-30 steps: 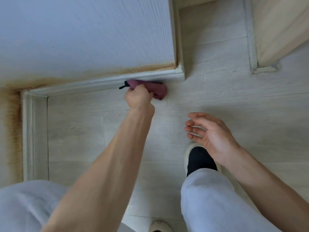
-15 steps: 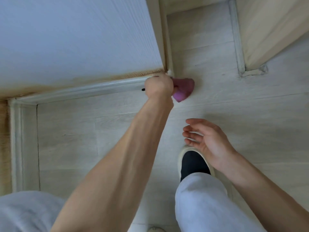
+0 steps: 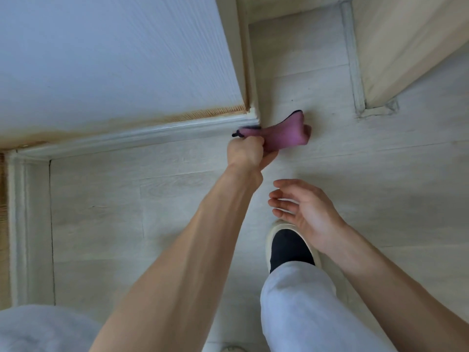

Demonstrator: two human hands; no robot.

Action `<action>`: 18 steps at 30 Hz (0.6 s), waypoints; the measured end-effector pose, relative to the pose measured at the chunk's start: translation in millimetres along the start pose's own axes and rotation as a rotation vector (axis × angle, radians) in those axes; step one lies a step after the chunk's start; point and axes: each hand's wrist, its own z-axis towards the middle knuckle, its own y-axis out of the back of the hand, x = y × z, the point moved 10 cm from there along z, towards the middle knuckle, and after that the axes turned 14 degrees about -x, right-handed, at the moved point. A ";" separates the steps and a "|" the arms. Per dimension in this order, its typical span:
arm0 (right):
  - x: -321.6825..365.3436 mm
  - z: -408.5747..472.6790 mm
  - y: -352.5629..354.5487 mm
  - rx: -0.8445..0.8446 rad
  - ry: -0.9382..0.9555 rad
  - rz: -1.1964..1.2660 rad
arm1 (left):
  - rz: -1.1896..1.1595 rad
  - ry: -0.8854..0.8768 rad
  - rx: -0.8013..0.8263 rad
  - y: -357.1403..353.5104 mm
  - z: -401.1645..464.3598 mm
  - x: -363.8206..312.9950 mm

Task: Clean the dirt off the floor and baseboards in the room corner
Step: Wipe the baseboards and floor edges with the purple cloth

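My left hand (image 3: 247, 152) grips a pink cloth (image 3: 285, 134) with a dark trim, held just off the right end of the white baseboard (image 3: 142, 137) at the wall's outer corner. A fingertip shows past the cloth's right edge. The baseboard runs left to the inner room corner (image 3: 15, 153), where a second baseboard (image 3: 19, 224) turns down the left side. Brownish staining lines the wall just above the baseboards. My right hand (image 3: 304, 207) hovers empty over the pale laminate floor (image 3: 152, 199), fingers relaxed and slightly spread, below and right of the cloth.
My right foot in a dark sock and cream slipper (image 3: 286, 247) stands on the floor under the right hand. My knees in light grey trousers fill the bottom. A beige panel with its own baseboard (image 3: 355, 67) stands at the upper right.
My left hand has wiped the cloth rightward along the baseboard, past the wall's outer corner, and then drawn back a little toward me. The right hand has stayed hovering.
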 end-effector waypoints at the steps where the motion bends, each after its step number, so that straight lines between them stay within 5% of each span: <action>1: -0.4 1.8 2.8 -0.010 -0.004 0.008 | -0.003 0.023 0.008 1.6 0.9 4.6; 6: -4.9 4.7 10.3 -0.016 -0.014 0.029 | -0.141 0.139 0.012 -28.9 8.4 -15.9; 13: -0.1 4.7 13.7 0.002 -0.002 0.047 | -0.328 0.017 0.019 10.2 -10.0 -33.6; 18: 7.2 12.5 11.3 -0.039 0.035 0.041 | 0.147 -0.256 -0.084 77.5 -32.2 9.0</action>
